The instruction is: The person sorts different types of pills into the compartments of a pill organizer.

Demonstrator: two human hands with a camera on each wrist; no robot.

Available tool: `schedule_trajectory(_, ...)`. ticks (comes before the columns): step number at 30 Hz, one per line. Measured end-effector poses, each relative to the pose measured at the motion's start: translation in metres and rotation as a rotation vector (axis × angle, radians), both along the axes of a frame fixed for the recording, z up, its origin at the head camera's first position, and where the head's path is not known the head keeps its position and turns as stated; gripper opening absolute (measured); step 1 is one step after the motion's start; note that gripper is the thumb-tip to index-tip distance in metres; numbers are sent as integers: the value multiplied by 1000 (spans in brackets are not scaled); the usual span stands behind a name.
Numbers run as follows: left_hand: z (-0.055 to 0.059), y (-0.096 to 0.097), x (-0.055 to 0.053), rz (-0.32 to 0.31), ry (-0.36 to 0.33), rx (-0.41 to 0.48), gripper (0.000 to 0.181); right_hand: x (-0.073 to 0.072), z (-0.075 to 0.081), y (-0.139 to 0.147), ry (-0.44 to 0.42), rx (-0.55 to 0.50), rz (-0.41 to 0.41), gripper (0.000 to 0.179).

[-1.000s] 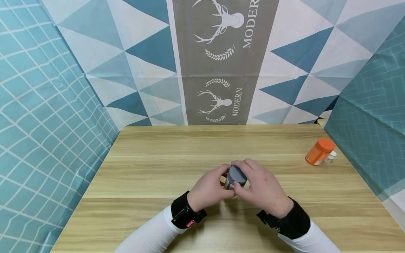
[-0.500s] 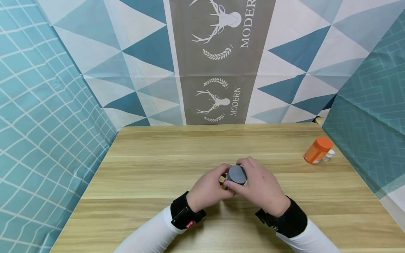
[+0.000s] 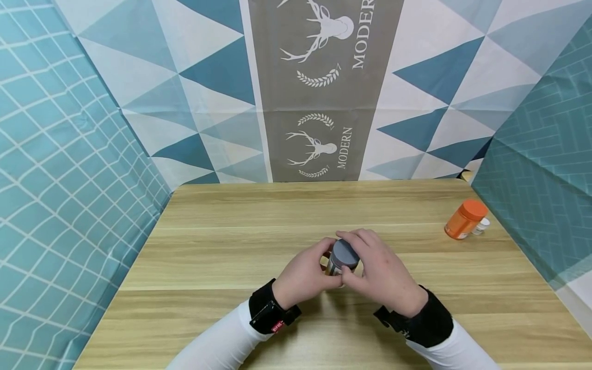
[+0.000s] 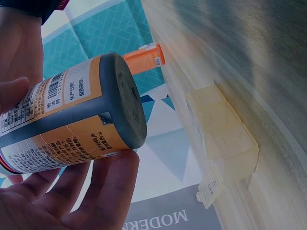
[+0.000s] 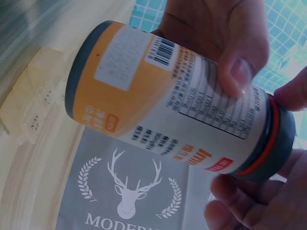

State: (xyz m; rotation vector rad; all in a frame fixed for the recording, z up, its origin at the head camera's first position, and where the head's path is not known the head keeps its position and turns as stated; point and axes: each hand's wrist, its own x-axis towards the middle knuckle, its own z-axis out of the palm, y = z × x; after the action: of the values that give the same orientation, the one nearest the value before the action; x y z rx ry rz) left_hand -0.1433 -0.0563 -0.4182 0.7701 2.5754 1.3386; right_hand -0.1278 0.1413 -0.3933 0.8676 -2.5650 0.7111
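Wood-grain bench [image 3: 222, 221], patterned cloths on three sides. Orange-and-dark supplement bottle [image 5: 158, 110] is up off the bench, about midway between its left and right edges, well short of the far edge. Printed label, barcode near the base. Gray cap [image 3: 345, 254] sits on top, facing up toward the head camera; thin red-orange ring [image 5: 256, 141] just under it.

Left hand [image 3: 302, 275]: thumb and fingers wrapped round the bottle body, thumb lying on the label. Right hand [image 3: 386, 270]: thumb and fingers curled round the cap, pinching it.

Pale yellow pill organizer [image 4: 225, 139] rests on the bench, apart from the bottle base. Multiple compartments, at least one lettered flap [image 4: 210, 188] swung out. Hands mostly block it in the head view, so can't pin its exact spot.

Far right corner of bench, by the right edge: orange jar [image 3: 464, 221], with small white bottle [image 3: 481, 227] just beside it on the edge side. Can't tell if those two touch.

Both wrists: black strap [image 3: 427, 321], white sleeve [image 3: 222, 334]. Behind far edge: triangle-print cloth [image 3: 185, 103] with gray deer/MODERN panel [image 3: 319, 97]. Left edge: blue grid cloth [image 3: 69, 180]. Right edge: teal herringbone cloth [image 3: 541, 154].
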Motion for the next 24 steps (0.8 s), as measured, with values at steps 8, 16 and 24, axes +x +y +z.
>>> schedule_trajectory(8, 1, 0, 1, -4, 9, 2, 54, 2, 2, 0, -76, -8, 17, 65)
schedule_trajectory(16, 2, 2, 1, -5, 41, -29, 52, 0, -1, -6, -96, 20, -136, 63)
schedule_trajectory(24, 1, 2, 2, -13, 49, -22, 53, 1, 1, 0, -49, 35, -19, 59)
